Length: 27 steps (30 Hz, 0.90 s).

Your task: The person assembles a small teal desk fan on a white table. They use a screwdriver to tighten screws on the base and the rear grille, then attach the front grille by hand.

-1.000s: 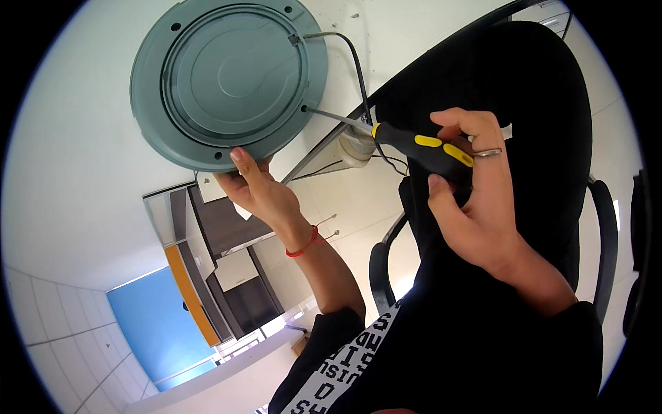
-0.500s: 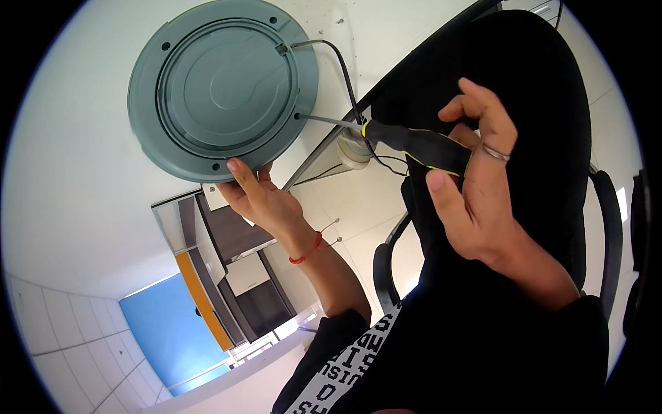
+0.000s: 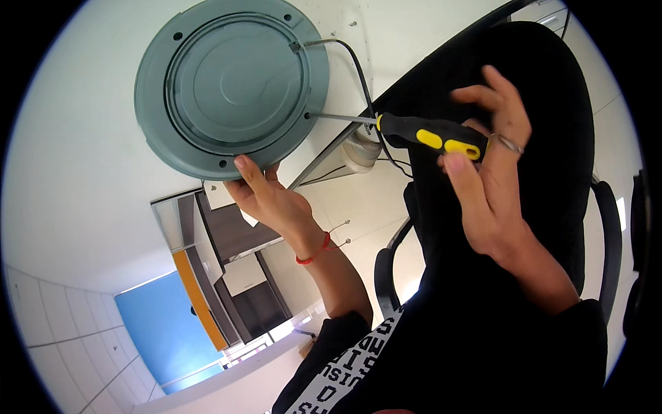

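Note:
A round grey-green plastic base (image 3: 153, 103) with recessed rings and holes around its rim is tilted up over the white table. My left hand (image 3: 269, 203) grips its lower edge, thumb on the face and fingers behind. A black-and-yellow screwdriver (image 3: 407, 131) reaches its metal shaft into the rim hole on the right side; the tip is hidden in the hole. My right hand (image 3: 493, 172) holds the handle's end, thumb against it and some fingers raised and slightly blurred. From a notch in the base, a black cord (image 3: 355, 62) runs down past the shaft.
Small screws (image 3: 353, 23) lie on the white table (image 3: 69, 172) beyond the base. The table's dark edge runs diagonally near a black office chair (image 3: 387, 276). Below the edge is a round cream object (image 3: 360, 155). Dark-and-white cabinets (image 3: 241, 290) stand farther off.
The screwdriver handle has turned, so its yellow patches now face me. My right fingers have shifted around its end. The base appears slightly farther right, still in my left hand.

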Each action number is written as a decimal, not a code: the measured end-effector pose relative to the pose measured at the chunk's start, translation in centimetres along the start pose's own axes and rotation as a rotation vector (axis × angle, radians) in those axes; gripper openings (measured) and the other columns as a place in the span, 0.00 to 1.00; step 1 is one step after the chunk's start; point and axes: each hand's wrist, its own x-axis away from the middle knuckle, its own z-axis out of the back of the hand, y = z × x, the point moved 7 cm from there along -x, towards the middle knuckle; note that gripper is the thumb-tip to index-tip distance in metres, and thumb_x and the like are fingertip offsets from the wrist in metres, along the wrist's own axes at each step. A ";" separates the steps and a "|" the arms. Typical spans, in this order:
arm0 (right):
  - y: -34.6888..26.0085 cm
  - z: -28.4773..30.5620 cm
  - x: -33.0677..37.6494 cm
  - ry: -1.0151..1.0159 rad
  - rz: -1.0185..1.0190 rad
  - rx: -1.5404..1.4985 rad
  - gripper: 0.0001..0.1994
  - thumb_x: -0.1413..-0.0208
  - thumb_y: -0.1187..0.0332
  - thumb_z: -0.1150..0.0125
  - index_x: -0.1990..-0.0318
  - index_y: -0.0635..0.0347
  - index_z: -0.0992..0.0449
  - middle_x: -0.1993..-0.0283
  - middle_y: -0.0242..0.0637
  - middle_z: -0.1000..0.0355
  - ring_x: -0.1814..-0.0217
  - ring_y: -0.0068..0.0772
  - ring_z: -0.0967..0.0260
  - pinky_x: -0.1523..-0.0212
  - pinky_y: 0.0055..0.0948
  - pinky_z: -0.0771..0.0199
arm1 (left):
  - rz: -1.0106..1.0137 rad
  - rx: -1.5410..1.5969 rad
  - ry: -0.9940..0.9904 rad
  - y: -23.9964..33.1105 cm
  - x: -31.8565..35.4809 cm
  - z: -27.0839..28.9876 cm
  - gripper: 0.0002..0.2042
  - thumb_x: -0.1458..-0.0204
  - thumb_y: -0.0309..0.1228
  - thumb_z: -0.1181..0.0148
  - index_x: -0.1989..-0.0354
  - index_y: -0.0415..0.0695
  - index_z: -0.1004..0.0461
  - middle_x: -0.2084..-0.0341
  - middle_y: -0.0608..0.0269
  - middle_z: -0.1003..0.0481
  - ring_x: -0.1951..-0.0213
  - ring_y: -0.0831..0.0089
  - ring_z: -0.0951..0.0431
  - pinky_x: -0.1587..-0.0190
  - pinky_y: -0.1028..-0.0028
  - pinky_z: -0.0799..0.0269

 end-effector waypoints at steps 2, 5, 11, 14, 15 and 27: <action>-0.3 0.1 0.0 0.035 0.018 -0.023 0.33 0.34 0.68 0.49 0.27 0.63 0.56 0.53 0.45 0.34 0.64 0.24 0.36 0.60 0.23 0.32 | 0.001 0.006 0.000 0.1 0.0 -0.1 0.22 0.35 0.40 0.43 0.40 0.37 0.35 0.45 0.54 0.28 0.48 0.65 0.23 0.49 0.61 0.22; 0.2 -0.3 0.5 -0.079 -0.213 -0.098 0.36 0.36 0.70 0.48 0.25 0.62 0.61 0.53 0.46 0.35 0.60 0.28 0.36 0.56 0.25 0.34 | -0.020 0.005 0.016 0.4 0.4 -0.7 0.23 0.34 0.41 0.45 0.39 0.36 0.36 0.43 0.52 0.30 0.45 0.64 0.25 0.45 0.60 0.23; -1.0 0.1 0.0 -0.125 -0.062 0.013 0.40 0.38 0.69 0.45 0.25 0.61 0.65 0.48 0.47 0.37 0.54 0.31 0.34 0.54 0.28 0.33 | -0.027 0.041 0.098 -0.7 1.0 -0.9 0.26 0.34 0.40 0.47 0.34 0.37 0.40 0.40 0.56 0.32 0.42 0.68 0.29 0.40 0.64 0.32; -1.4 -0.2 -0.2 -0.004 0.024 0.031 0.39 0.37 0.67 0.43 0.26 0.63 0.60 0.48 0.48 0.37 0.60 0.28 0.36 0.57 0.27 0.34 | -0.047 0.123 0.080 -1.3 1.4 -1.4 0.29 0.35 0.37 0.46 0.30 0.37 0.45 0.35 0.53 0.37 0.36 0.65 0.36 0.32 0.63 0.43; -1.1 -0.2 -0.1 -0.058 -0.064 0.057 0.38 0.37 0.67 0.43 0.26 0.63 0.59 0.48 0.48 0.36 0.60 0.28 0.37 0.57 0.27 0.35 | -0.079 0.138 0.047 -1.6 1.2 -1.8 0.31 0.36 0.35 0.45 0.29 0.38 0.47 0.33 0.52 0.40 0.34 0.64 0.38 0.31 0.63 0.45; -1.6 0.1 -1.1 -0.038 0.023 0.142 0.27 0.35 0.64 0.44 0.33 0.66 0.41 0.69 0.38 0.31 0.69 0.22 0.36 0.65 0.25 0.38 | -0.057 0.317 -0.036 -5.2 1.4 -1.9 0.45 0.46 0.20 0.35 0.25 0.44 0.61 0.29 0.55 0.49 0.31 0.64 0.44 0.29 0.61 0.50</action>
